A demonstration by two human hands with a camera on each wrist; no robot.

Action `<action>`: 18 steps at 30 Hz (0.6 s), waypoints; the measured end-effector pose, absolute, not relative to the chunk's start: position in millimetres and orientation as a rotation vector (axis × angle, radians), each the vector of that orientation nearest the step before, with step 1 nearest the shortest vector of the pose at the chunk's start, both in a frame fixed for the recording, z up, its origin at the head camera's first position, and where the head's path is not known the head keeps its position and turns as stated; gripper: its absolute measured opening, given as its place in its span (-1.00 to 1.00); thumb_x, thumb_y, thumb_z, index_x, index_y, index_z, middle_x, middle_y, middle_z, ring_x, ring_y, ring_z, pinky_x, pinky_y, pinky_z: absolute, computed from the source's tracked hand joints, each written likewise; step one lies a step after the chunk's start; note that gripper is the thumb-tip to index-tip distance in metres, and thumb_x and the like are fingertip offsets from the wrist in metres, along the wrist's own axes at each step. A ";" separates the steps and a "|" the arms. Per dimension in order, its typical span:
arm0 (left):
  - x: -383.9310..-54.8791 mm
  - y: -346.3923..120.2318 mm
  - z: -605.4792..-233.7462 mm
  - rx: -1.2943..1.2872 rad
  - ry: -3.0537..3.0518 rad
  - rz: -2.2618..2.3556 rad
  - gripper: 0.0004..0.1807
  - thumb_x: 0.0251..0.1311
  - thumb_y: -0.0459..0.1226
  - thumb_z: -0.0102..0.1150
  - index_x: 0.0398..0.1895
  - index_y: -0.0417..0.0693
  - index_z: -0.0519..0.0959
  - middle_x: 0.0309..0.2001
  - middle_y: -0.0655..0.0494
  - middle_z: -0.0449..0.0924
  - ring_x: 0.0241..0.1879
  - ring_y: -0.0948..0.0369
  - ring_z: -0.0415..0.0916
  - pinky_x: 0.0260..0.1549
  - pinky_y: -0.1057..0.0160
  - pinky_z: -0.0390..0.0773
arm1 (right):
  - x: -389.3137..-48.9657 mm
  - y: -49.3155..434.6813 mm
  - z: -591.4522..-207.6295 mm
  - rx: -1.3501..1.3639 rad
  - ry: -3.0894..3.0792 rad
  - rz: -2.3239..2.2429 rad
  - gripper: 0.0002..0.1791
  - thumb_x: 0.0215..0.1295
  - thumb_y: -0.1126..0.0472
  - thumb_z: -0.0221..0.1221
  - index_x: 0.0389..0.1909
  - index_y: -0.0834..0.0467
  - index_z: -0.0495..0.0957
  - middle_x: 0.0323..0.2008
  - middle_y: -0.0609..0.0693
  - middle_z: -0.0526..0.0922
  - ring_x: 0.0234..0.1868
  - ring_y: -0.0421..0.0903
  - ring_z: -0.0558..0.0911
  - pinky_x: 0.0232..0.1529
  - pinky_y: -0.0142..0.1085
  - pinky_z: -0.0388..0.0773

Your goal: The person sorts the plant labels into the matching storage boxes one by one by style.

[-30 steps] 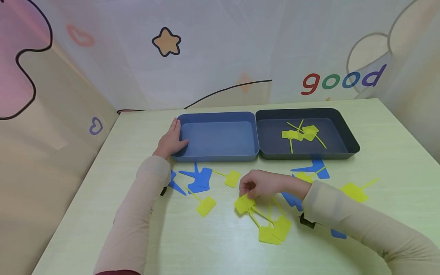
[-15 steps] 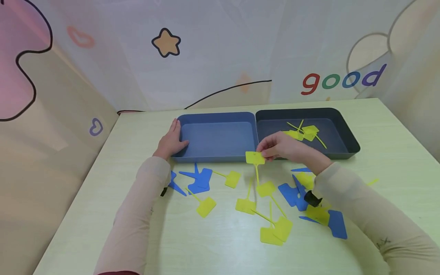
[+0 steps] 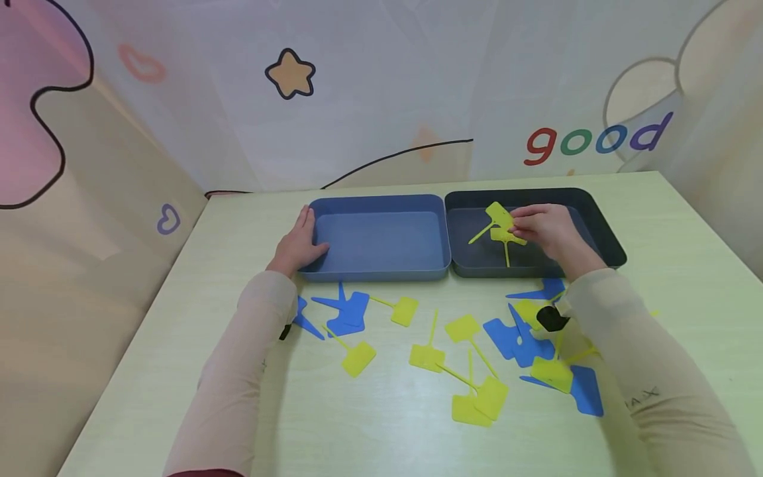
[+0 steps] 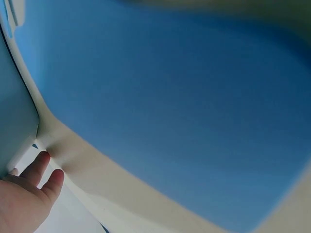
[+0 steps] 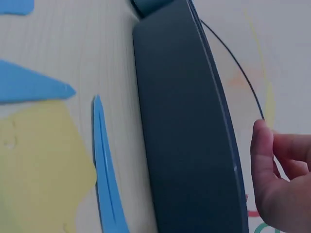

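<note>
My right hand pinches a yellow plant label by its head, over the dark tray. Its stem points down to the left. More yellow labels lie in that tray, some hidden behind the hand. In the right wrist view the thumb and fingers meet beyond the tray's wall, and the label is only a faint blur. My left hand rests at the left end of the blue tray, fingers straight along its side and thumb over the rim.
Yellow labels and blue labels are scattered on the table before the trays, several overlapping. One blue label fills much of the left wrist view. A printed curtain stands behind the table.
The right hand took a yellow label from the table, lifted it past the trays' front edge and carried it right, over the dark tray. The left hand stayed put.
</note>
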State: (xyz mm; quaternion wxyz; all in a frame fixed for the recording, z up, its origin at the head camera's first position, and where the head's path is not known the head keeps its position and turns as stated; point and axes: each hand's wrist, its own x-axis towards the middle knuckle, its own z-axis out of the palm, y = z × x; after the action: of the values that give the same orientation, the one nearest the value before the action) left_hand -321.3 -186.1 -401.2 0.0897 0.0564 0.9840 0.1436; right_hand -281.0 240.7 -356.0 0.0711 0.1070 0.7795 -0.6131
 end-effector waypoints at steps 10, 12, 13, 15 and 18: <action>-319.4 -185.7 -399.5 0.187 2.913 0.424 -0.08 0.17 -0.03 -0.07 0.35 -0.21 -0.37 0.39 -0.05 -0.54 0.38 0.02 -0.29 0.22 -0.02 0.12 | -293.3 257.1 -371.4 0.683 2.342 -1.770 -0.58 0.22 0.36 -0.01 0.12 0.35 0.32 -0.19 0.07 0.45 -0.62 -0.35 0.54 -0.41 -0.56 0.51; -319.1 -185.9 -398.7 0.190 2.906 0.429 -0.08 0.16 -0.03 -0.07 0.35 -0.22 -0.37 0.39 -0.06 -0.54 0.38 0.02 -0.31 0.22 -0.02 0.10 | -294.0 259.6 -373.6 0.700 2.336 -1.765 -0.57 0.20 0.39 -0.01 0.12 0.37 0.32 -0.29 0.03 0.48 -0.64 -0.34 0.53 -0.44 -0.55 0.52; -319.2 -186.2 -398.4 0.190 2.903 0.432 -0.08 0.17 -0.03 -0.08 0.35 -0.22 -0.37 0.39 -0.06 -0.55 0.38 0.02 -0.33 0.23 -0.02 0.08 | -294.1 260.7 -374.6 0.707 2.329 -1.766 -0.57 0.20 0.40 -0.01 0.12 0.37 0.32 -0.32 0.02 0.49 -0.65 -0.33 0.53 -0.45 -0.54 0.52; -319.4 -186.7 -397.6 0.196 2.899 0.436 -0.08 0.16 -0.03 -0.08 0.35 -0.22 -0.37 0.39 -0.06 -0.55 0.38 0.03 -0.34 0.24 -0.02 0.06 | -294.8 262.4 -376.6 0.723 2.329 -1.754 -0.56 0.19 0.41 -0.01 0.12 0.38 0.32 -0.35 0.01 0.49 -0.67 -0.33 0.52 -0.48 -0.53 0.52; -320.0 -187.5 -396.4 0.205 2.891 0.450 -0.07 0.15 -0.02 -0.07 0.35 -0.21 -0.37 0.39 -0.05 -0.54 0.39 0.04 -0.35 0.25 -0.01 0.04 | -296.1 265.5 -380.7 0.747 2.342 -1.713 -0.57 0.19 0.42 -0.02 0.12 0.39 0.32 -0.29 0.06 0.48 -0.69 -0.32 0.51 -0.52 -0.52 0.52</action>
State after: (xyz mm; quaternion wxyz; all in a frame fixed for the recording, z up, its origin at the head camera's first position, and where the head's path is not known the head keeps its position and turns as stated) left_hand -320.0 -187.5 -396.4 0.1042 0.0695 0.9803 0.1525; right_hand -296.1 265.5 -380.7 0.0725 0.2486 0.7797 -0.5701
